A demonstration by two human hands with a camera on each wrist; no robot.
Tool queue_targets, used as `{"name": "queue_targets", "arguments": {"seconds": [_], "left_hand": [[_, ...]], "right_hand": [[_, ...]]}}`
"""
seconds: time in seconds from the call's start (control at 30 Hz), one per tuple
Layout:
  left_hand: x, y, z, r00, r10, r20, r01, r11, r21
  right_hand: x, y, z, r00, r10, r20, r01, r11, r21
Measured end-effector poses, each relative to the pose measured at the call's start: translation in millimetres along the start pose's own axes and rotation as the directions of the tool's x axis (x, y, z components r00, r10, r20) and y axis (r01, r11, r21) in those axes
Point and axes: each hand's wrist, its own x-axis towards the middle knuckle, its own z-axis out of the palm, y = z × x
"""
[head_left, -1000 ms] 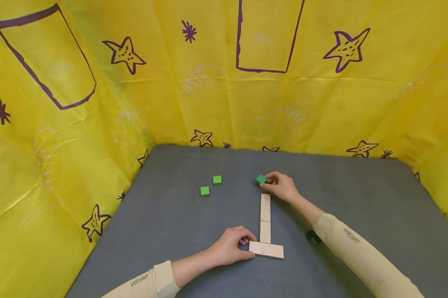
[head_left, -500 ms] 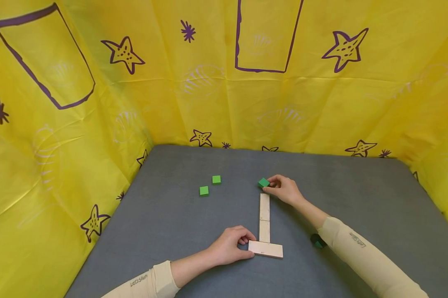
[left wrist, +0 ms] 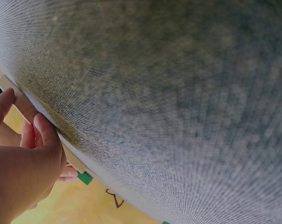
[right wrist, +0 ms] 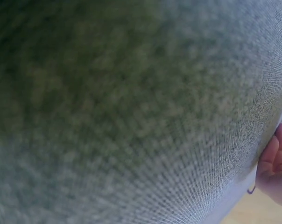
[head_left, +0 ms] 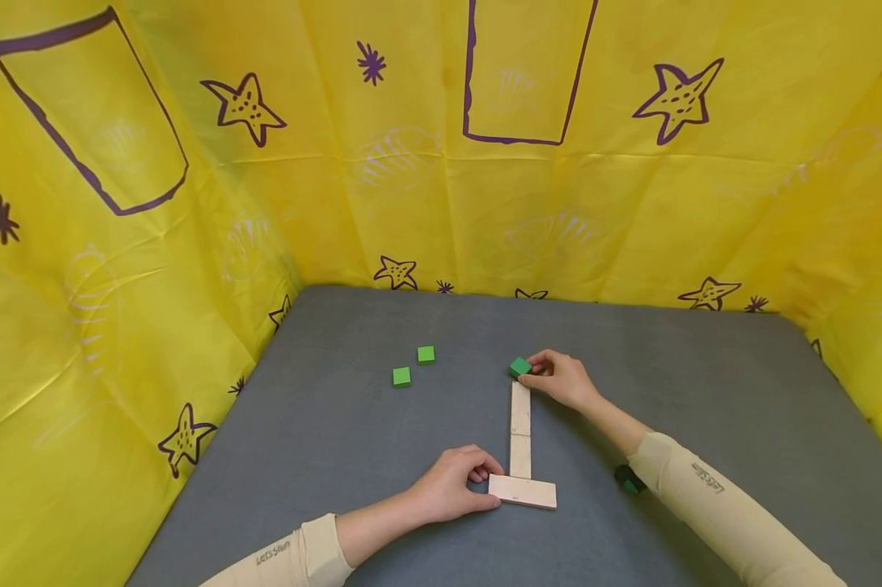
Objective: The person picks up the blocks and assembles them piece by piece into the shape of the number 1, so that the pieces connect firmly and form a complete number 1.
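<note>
Head view shows the right hand point(head_left: 564, 381) pinching a dark green cube point(head_left: 519, 368) at the far end of two flat pale wooden strips point(head_left: 520, 410) in line. The left hand point(head_left: 452, 485) holds, between thumb and fingers, one end of a crosswise pale wooden plank point(head_left: 525, 492) at their near end. Two light green cubes point(head_left: 401, 376) lie to the left.

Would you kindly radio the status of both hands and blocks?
Left hand holding crosswise plank, left end. Right hand pinching dark green cube at far end of lengthwise planks, contact unclear. Light green cubes off left, seemingly not blocking.
</note>
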Motion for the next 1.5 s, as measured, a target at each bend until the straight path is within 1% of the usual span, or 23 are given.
{"name": "queue_targets", "arguments": {"seconds": [0.33, 0.67, 1.0, 1.17, 1.33, 1.5], "left_hand": [[-0.3, -0.6, -0.4, 1.0, 0.004, 0.003, -0.004, 1.0, -0.004], [-0.3, 0.3, -0.8, 1.0, -0.008, 0.008, 0.008, 1.0, -0.001], [-0.1, -0.8, -0.4, 1.0, 0.007, 0.001, -0.007, 1.0, 0.0], [0.0, -1.3, -0.1, 1.0, 0.012, -0.002, -0.012, 1.0, 0.0], [0.2, -1.2, -0.1, 1.0, 0.004, 0.002, -0.004, 1.0, 0.001], [0.4, -1.3, 0.0, 1.0, 0.005, 0.003, -0.005, 1.0, 0.005]], "right_hand": [[-1.1, -1.1, 1.4, 1.0, -0.008, 0.013, 0.008, 1.0, -0.012], [-0.2, 0.4, 1.5, 1.0, -0.003, 0.025, 0.004, 1.0, -0.023], [-0.4, 0.4, 0.9, 0.999, -0.014, 0.035, 0.014, 1.0, -0.007], [-0.7, 0.5, 1.2, 0.999, -0.025, 0.029, 0.025, 1.0, -0.014], [-0.8, 0.9, 2.2, 0.999, -0.031, 0.019, 0.031, 0.999, -0.014], [-0.6, 1.1, 2.8, 0.999, -0.03, 0.025, 0.031, 1.0, -0.008]]}}
